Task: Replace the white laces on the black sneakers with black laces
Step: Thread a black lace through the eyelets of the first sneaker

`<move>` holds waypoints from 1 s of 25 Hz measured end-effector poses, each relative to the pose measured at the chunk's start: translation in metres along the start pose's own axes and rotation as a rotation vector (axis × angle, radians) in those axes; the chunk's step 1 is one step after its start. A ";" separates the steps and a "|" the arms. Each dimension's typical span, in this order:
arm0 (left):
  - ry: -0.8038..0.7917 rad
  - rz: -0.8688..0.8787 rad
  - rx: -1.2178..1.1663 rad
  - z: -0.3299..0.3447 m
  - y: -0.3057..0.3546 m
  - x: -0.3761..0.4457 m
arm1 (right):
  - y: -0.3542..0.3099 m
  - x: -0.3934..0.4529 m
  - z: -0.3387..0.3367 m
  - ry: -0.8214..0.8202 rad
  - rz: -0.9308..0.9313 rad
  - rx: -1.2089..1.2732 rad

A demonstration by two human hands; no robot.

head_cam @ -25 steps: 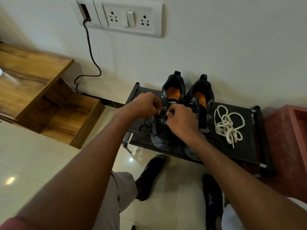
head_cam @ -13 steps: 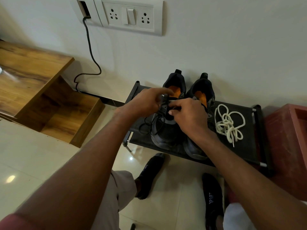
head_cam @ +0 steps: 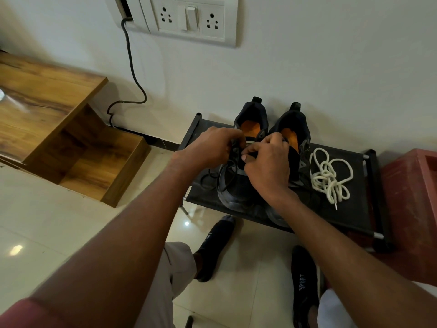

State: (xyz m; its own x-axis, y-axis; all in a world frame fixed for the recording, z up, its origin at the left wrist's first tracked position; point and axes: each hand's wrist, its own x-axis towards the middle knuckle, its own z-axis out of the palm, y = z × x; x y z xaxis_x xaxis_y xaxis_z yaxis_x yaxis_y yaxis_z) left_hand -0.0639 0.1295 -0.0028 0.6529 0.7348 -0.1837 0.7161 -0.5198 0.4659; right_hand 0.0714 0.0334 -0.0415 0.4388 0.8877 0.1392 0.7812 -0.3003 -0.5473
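Note:
Two black sneakers with orange insoles stand side by side on a low black rack (head_cam: 354, 216). Over the tongue of the left sneaker (head_cam: 233, 195), my left hand (head_cam: 210, 147) and my right hand (head_cam: 267, 162) meet, each with fingers curled and pinching the black lace (head_cam: 221, 176) at the upper eyelets. Loose loops of that black lace trail down the shoe's left side. My right hand and wrist hide much of the right sneaker (head_cam: 295, 124). The removed white laces (head_cam: 328, 176) lie in a loose pile on the rack's right part.
The rack stands against a white wall under a socket panel (head_cam: 189, 18) with a dark cable (head_cam: 132, 72) hanging down. A wooden stepped shelf (head_cam: 59, 129) is at left, a red box (head_cam: 411, 209) at right. My socked feet (head_cam: 302, 287) rest on the tiled floor.
Both hands have shifted slightly up the left sneaker toward its collar and stayed pinched on the black lace. The white laces and the shoes have not moved.

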 end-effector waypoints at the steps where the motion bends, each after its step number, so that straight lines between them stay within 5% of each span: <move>1: 0.008 0.002 -0.004 0.000 -0.001 0.000 | -0.002 0.000 0.002 -0.008 0.026 0.009; 6: 0.022 0.025 -0.014 0.000 -0.004 0.000 | -0.011 -0.003 0.004 -0.014 0.035 -0.160; 20: 0.000 0.019 -0.061 -0.002 -0.006 -0.003 | -0.015 0.012 0.000 -0.256 0.258 0.041; 25: -0.007 0.001 -0.087 -0.004 -0.008 -0.003 | -0.015 0.005 -0.001 -0.192 0.191 0.042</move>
State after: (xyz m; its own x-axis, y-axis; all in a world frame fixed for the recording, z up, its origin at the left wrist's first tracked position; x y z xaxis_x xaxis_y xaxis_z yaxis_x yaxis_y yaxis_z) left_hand -0.0725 0.1336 -0.0026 0.6553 0.7313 -0.1888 0.6916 -0.4804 0.5394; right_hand 0.0623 0.0417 -0.0313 0.4809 0.8675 -0.1270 0.6715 -0.4576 -0.5828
